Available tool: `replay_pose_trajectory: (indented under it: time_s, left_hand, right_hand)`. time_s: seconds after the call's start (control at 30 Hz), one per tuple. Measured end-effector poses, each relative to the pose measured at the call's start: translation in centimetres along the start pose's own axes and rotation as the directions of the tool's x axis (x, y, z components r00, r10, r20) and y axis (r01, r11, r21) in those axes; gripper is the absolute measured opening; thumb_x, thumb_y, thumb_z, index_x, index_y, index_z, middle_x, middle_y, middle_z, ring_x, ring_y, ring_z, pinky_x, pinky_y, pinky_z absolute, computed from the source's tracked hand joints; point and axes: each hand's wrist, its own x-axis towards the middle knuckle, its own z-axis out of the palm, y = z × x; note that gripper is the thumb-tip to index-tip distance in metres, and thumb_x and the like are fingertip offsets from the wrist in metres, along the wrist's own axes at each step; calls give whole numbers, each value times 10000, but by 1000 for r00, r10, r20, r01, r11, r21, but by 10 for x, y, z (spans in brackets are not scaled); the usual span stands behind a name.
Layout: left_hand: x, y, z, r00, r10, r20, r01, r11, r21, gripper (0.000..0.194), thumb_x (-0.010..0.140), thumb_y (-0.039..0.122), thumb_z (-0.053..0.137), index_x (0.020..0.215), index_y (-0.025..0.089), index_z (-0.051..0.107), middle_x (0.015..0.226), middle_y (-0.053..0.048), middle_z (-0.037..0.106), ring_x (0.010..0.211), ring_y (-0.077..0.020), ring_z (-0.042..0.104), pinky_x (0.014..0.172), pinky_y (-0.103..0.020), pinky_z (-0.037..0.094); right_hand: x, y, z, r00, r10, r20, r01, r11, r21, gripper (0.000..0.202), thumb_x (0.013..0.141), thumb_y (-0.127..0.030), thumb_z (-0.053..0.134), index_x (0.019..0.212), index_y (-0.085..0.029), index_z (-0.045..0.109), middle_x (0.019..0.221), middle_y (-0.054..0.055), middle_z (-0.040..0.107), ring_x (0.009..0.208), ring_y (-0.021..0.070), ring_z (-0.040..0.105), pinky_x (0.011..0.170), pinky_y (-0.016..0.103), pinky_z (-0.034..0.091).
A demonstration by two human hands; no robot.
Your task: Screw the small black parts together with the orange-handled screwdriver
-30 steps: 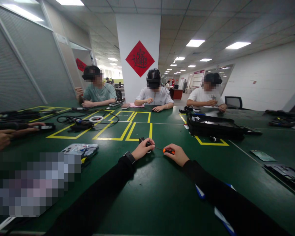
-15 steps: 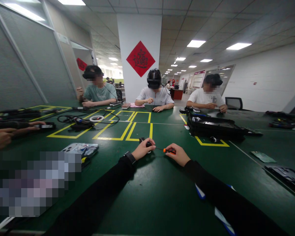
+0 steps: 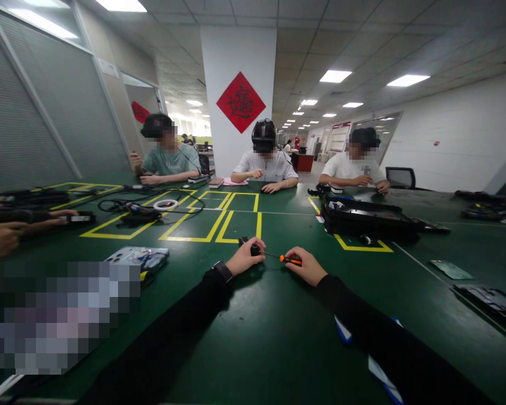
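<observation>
Screwdriver (image 3: 293, 260), orange and black, is pinched in my right hand's (image 3: 307, 266) fingers, its shaft pointing left toward the small black part (image 3: 255, 249) that my left hand (image 3: 245, 256) grips just above the green desk (image 3: 253, 343).

The single view looks from the wearer's head at the near side of the green table (image 3: 253, 349), facing forward and down across it, with both forearms close below and the seated people beyond its far edge.
</observation>
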Motion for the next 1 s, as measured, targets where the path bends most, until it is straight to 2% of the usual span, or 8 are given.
replay_pose_trajectory:
  time_s: [0.2, 0.33, 0.43, 0.67, 0.87, 1.0]
  left_hand:
    - [0, -3, 2, 1000, -26, 0, 26, 998, -48, 284, 650, 142, 560, 919, 157, 469, 727, 22, 497, 645, -76, 490, 622, -215, 408]
    - [0, -3, 2, 999, -30, 22, 31, 998, -59, 268, 652, 139, 554, 907, 156, 471, 725, 20, 490, 634, -74, 482, 596, -206, 410]
    - [0, -2, 1, 999, -34, 20, 35, 998, -59, 257, 651, 143, 557, 895, 153, 476, 718, 20, 490, 633, -75, 482, 595, -207, 413]
    - [0, -3, 1, 1000, -4, 17, 5, 999, -51, 246, 649, 152, 566, 881, 150, 482, 722, 18, 506, 647, -80, 494, 618, -218, 416]
    - [0, -2, 0, 999, -20, 27, 22, 998, -63, 248, 654, 160, 567, 888, 149, 483, 722, 13, 512, 641, -83, 491, 578, -208, 412]
    - [0, 0, 0, 999, -30, 29, 32, 998, -59, 249, 654, 161, 569, 888, 144, 485, 721, 9, 515, 643, -87, 497, 576, -211, 411]
  right_hand:
    - [0, -1, 2, 998, 48, 43, -50, 997, 62, 233, 747, -249, 524, 967, -175, 532, 903, 37, 578, 826, 134, 538, 764, 293, 426]
    - [2, -3, 1, 1000, -18, 25, 19, 999, -41, 209, 823, -240, 398, 845, -168, 593, 849, 49, 586, 847, 149, 517, 800, 316, 394]
    - [2, -5, -1, 999, -39, 27, 41, 996, -73, 179, 804, -232, 431, 816, -167, 597, 823, 47, 584, 822, 153, 514, 778, 315, 397]
    - [-2, -6, 1, 1000, 7, 29, -8, 999, 37, 203, 716, -228, 545, 912, -175, 530, 857, 21, 574, 779, 131, 532, 734, 283, 423]
    - [3, -5, 2, 1000, -1, -6, 1, 999, -54, 191, 805, -223, 416, 828, -173, 598, 834, 45, 586, 840, 156, 508, 786, 316, 389]
    - [3, -5, 0, 999, -37, -6, 36, 996, -80, 147, 775, -203, 457, 816, -169, 593, 830, 44, 574, 824, 157, 503, 776, 316, 390]
